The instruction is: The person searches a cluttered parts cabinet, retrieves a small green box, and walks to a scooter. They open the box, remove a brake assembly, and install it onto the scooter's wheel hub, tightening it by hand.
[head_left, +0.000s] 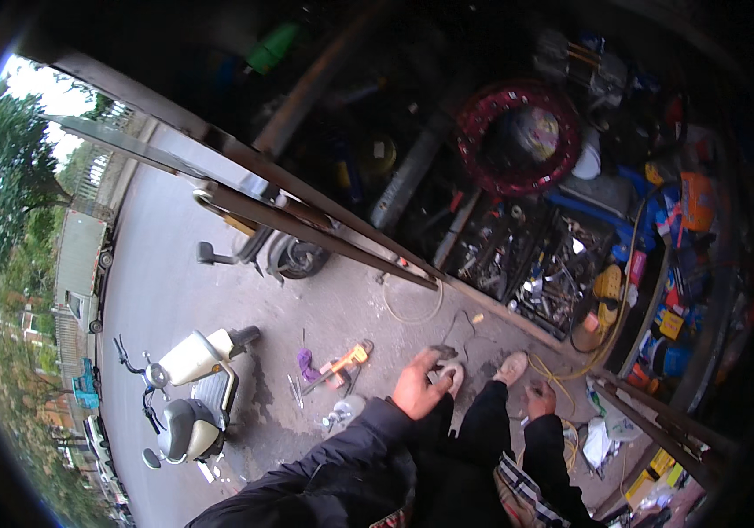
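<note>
"Hands in view?"
"Two. The left hand (421,387) is seen curled before one of two pale shoes (457,373); whether one dark shape (441,350) at its front is pinched cannot be told. The right hand (540,400) is curled near one yellow cord (562,377), grip unclear."
"Scooters (192,356)?"
"Two are parked."

Left hand (417,389) — grip unclear; sleeve (328,471) — cut off.

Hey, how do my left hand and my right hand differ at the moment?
Your left hand looks larger than your right hand. The left hand's thumb stands apart, while the right hand looks curled. The left hand overlaps a shoe in view; the right hand does not. Both are bare and emerge from dark sleeves.
</note>
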Available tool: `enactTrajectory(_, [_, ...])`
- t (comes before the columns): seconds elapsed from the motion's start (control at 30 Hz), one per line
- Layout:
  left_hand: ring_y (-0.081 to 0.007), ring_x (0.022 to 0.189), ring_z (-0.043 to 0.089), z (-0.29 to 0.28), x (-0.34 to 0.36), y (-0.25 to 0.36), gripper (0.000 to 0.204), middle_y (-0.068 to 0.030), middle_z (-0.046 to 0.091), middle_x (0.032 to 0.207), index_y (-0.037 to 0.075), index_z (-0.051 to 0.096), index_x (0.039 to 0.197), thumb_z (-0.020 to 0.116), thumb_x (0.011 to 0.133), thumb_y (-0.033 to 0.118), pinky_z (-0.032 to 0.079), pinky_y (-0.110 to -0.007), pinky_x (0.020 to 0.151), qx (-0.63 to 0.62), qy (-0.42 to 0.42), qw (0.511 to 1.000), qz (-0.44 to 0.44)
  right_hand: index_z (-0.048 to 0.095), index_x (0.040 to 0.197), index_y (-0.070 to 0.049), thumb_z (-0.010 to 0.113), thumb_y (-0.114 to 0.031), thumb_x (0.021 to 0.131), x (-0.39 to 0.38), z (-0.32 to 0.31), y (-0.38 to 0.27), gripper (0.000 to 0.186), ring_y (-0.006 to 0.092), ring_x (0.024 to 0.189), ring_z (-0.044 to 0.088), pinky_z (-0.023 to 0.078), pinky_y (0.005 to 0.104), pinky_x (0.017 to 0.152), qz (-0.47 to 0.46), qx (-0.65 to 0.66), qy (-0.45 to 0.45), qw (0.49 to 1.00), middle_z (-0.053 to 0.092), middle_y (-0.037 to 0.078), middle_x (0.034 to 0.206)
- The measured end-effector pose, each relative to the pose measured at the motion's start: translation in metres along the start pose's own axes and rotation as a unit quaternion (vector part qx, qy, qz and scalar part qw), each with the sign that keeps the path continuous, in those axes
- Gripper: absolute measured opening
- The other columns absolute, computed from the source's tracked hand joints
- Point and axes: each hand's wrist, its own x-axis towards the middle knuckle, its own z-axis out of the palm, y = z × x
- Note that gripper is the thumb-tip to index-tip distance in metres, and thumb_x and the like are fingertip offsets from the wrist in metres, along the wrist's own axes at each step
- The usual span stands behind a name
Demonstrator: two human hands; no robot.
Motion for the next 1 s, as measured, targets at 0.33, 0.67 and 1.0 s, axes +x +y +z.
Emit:
enactTrajectory(0.33, [-0.0303, 0.118, 0.068, -0.025, 0.001, -0.003, 0.039, -0.018, 0.067, 0.13, 0.0, 0.066, 0.133, 0.07, 0.095, 0.008, 0.057, -0.038, 0.1, -0.002, 0.018, 1.0, 0.012, 0.072, 0.115, 0.002, 0.074, -0.008, 0.093, 0.022, 0.015, -0.024, 0.024, 0.0195, 0.09, 0.071, 0.059, 0.0342, 0.077, 0.01, 0.134, -0.027, 0.991, 0.075, 0.012, 0.101])
enactTrajectory(0.67, [-0.0297, 0.119, 0.069, -0.031, 0.01, -0.002, 0.04, -0.0165, 0.068, 0.133, 0.002, 0.068, 0.132, 0.072, 0.093, 0.009, 0.059, -0.037, 0.096, -0.04, 0.018, 0.999, 0.026, 0.073, 0.105, -0.004, 0.078, -0.016, 0.087, -0.001, 0.027, -0.054, 0.023, 0.0253, 0.087, 0.075, 0.061, 0.0393, 0.078, -0.097, -0.013, 0.045, 0.994, 0.077, 0.016, 0.095])
enactTrajectory(1.0, [-0.0276, 0.119, 0.069, -0.033, 0.017, 0.014, 0.038, -0.0171, 0.068, 0.132, -0.001, 0.068, 0.129, 0.071, 0.091, 0.005, 0.059, -0.038, 0.099, -0.057, -0.004, 0.995, 0.077, 0.074, 0.118, -0.003, 0.076, -0.026, 0.087, 0.02, 0.018, -0.011, 0.039, 0.0376, 0.105, 0.074, 0.059, 0.0457, 0.091, -0.031, 0.095, 0.047, 0.994, 0.077, 0.022, 0.111])
